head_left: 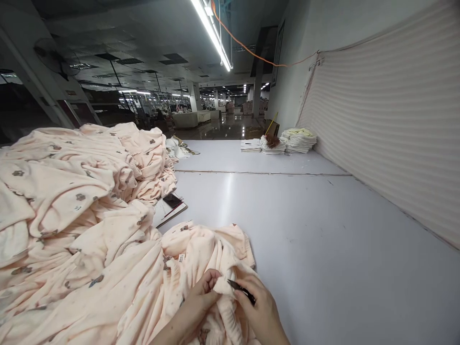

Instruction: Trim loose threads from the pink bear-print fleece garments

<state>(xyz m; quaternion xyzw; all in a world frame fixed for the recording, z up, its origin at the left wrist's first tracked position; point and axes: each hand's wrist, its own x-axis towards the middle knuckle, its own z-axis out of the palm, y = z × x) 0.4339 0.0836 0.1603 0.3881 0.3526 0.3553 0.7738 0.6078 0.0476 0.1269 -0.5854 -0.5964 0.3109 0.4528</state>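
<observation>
My left hand (205, 293) is closed, pinching a fold of a pale pink plush garment (201, 242) with small printed motifs. Between thumb and fingers of my right hand (260, 304) is a pair of black thread snips (242, 291), its tip pointing left at the pinched cloth. Whether the blades touch the cloth I cannot tell. The garment lies on the near part of the table, gathered under both hands. A small white label (181, 258) shows on it.
A large heap of similar pink garments (72, 191) fills the left side. Beside it lies a phone (172, 200) on a notebook (168, 214). Folded white stacks (298, 143) stand at the far end of the white table (305, 230). Striped cloth (388, 110) hangs along the right.
</observation>
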